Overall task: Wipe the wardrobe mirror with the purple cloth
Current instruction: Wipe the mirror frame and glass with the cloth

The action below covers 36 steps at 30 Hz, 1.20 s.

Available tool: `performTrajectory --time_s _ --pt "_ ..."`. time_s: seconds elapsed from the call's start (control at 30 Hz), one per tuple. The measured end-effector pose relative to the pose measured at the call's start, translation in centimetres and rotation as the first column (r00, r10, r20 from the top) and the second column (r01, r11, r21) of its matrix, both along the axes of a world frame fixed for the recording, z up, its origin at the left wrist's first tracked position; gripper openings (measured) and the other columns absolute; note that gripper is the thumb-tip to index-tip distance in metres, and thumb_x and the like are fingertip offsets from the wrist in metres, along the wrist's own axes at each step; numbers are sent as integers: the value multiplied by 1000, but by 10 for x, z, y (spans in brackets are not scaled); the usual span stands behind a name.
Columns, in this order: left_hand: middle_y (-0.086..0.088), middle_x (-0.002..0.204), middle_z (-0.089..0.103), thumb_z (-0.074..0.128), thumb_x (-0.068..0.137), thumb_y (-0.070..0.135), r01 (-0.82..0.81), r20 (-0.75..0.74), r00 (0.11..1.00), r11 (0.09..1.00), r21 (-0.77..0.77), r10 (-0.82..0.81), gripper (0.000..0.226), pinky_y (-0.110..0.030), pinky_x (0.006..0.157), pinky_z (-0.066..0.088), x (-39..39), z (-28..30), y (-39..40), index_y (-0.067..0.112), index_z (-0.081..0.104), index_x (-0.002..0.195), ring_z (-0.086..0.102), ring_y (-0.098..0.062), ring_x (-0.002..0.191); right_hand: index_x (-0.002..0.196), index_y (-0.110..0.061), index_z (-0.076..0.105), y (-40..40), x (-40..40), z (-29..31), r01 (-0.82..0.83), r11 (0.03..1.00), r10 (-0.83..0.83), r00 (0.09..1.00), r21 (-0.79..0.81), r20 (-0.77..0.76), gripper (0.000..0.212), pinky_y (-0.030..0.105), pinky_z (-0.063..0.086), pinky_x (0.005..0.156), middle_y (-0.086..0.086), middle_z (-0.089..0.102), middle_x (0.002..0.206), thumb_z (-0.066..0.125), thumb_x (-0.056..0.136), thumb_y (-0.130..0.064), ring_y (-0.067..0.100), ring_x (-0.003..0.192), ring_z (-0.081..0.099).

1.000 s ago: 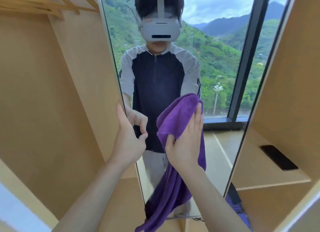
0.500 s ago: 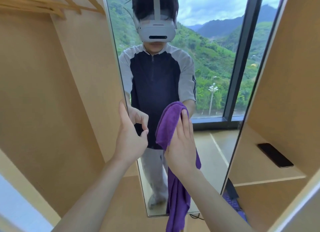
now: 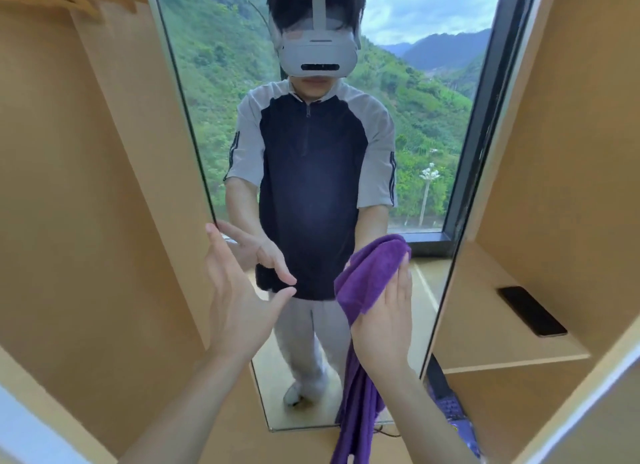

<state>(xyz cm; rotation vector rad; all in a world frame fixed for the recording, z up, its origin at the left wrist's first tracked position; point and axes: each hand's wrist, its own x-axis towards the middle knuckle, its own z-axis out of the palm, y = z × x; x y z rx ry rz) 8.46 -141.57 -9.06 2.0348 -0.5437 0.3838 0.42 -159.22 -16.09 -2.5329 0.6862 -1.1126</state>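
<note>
Right hand (image 3: pixel 384 319) flat against purple cloth (image 3: pixel 370 280) on mirror (image 3: pixel 214 82)

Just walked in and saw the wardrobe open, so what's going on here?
A person is wiping the wardrobe mirror. The right hand presses the purple cloth flat against the lower part of the glass, with the rest of the cloth hanging down. The left hand is open, its fingers at the mirror's left edge. A dark phone lies on the shelf to the right.
</note>
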Motion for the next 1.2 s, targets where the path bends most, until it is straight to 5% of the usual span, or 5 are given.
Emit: performTrajectory --time_s 0.1,0.3,0.5,0.93,1.2 --pt "-1 162 5 92 67 33 -70 -16 997 997 -28 70 150 -32 88 37 -1 -2 -12 36 -32 150 23 -11 135 148 1 29 -29 -10 14 41 999 -44 991 30 127 75 50 22 122 25 36 152 67 83 -2 40 147 26" --pt "-5 162 5 94 64 31 -137 -4 991 990 -39 137 152 -48 105 39 -1 -8 -20 40 -31 149 19 -25 150 150 3 21 -59 -15 22 87 994 -99 968 60 231 80 31 -2 126 29 31 156 63 83 7 40 150 20" --pt "-2 162 9 94 62 36 -184 6 983 981 -58 185 150 -48 105 41 -8 -14 -19 39 -26 152 23 -23 149 156 -4 18 -26 -26 -20 28 826 -91 992 564 84 82 48 22 122 22 22 161 59 85 1 38 149 23" --pt "2 156 18 95 62 29 -209 -9 978 975 -77 209 149 -30 98 32 -20 -9 -22 31 -19 157 24 -9 142 158 -10 -2 -69 -26 65 -108 972 47 958 207 281 107 44 18 126 11 4 168 65 77 13 13 150 -3" --pt "53 120 4 95 63 27 -186 -58 982 978 -97 181 146 -25 101 29 -28 -6 -21 30 -17 158 8 42 111 145 0 16 -15 -34 -23 -228 923 152 957 311 248 108 70 32 110 39 30 149 76 57 20 47 138 28"
